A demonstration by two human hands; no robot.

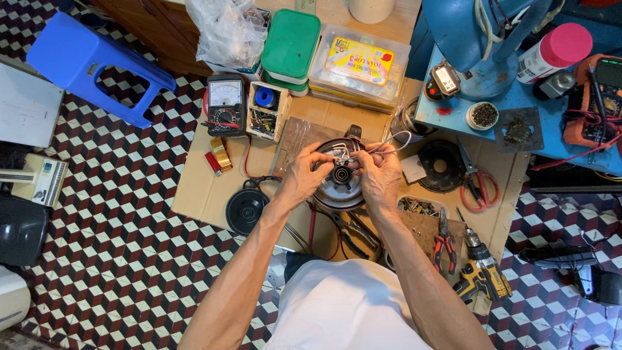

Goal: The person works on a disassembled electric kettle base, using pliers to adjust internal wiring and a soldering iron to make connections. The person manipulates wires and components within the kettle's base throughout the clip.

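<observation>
I have my left hand [303,174] and right hand [379,174] pinched narrowly on the thin wires [382,148] at the top of the round metal motor housing [341,181], which sits on the cardboard sheet [194,188] at mid-bench. I judge the wiring step unfinished, since the leads hang loose. Free room is tight: pliers [443,241], scissors [476,185] and multimeter [225,104] crowd near.

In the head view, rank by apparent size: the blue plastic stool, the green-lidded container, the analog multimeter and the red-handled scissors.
1. blue plastic stool
2. green-lidded container
3. analog multimeter and red-handled scissors: these look about alike, so I will not rank them.
</observation>
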